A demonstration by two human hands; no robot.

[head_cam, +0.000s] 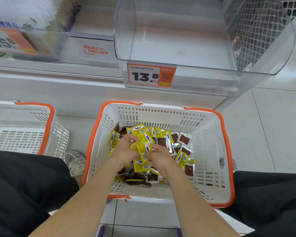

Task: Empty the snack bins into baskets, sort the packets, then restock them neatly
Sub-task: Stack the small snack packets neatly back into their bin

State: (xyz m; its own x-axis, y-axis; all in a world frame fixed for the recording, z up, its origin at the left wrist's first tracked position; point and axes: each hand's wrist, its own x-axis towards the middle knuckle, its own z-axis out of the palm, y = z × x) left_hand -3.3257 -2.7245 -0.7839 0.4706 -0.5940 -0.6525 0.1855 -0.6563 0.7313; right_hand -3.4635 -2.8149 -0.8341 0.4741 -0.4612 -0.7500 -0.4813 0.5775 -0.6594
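the emptying step looks done for this bin: the clear plastic shelf bin [195, 48] at the far side, with an orange price tag [150, 75] on its front, holds no packets. the small yellow and dark-brown snack packets [183, 139] lie in a loose heap at the bottom of the white slotted basket with orange rim [210, 132], which stands in the middle on the tiled floor [272, 125]. a second white basket [24, 117] at the left shows no packets in the part in view, so i judge sorting is barely begun and restocking is all left to do.

both forearms reach forward and down from the near edge into the middle basket, wrists close together over the heap. the left hand [125, 149] curls its fingers round a few yellow packets. the right hand [161, 156], just beside it and touching the same bunch, pinches a yellow packet. they seem to be gathering a small stack. black trouser legs [24, 185] flank the basket, and a pale shoe [75, 161] sits between the two baskets.
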